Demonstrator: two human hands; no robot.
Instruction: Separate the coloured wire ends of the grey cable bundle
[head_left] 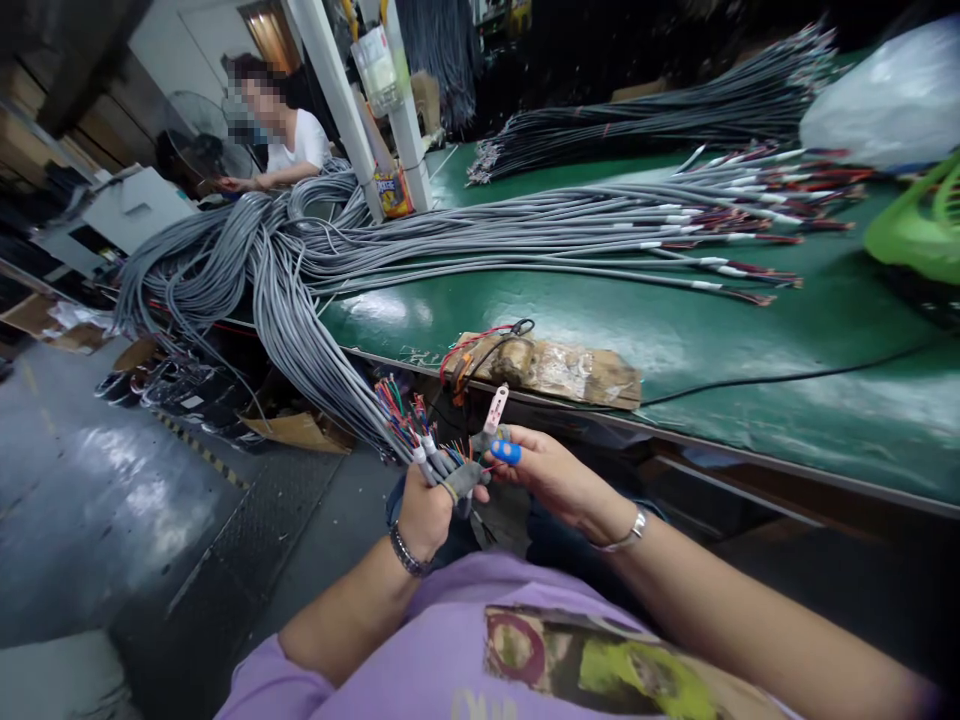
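My left hand [431, 505] is wrapped round a bundle of grey cables [352, 400] near their ends, where thin coloured wires [409, 410] fan out above white sleeves. Grey covers sit on some of its fingertips. Just to its right, my right hand [536, 465] is closed in a pinch, a blue cover on one finger, beside the thin wires. What lies between its fingertips is too small to make out. A pink and white strip [496, 410] sticks up above the right fingertips. The cables run from the hands up left to a large looped pile [247, 240].
Along the green table's [525, 310] near edge lies a taped wooden board [577, 372] with a red and a black wire. Further back are grey cables [525, 225], black cables [637, 130], a plastic bag [892, 95] and a green object [919, 220]. A person [296, 140] sits at the back left.
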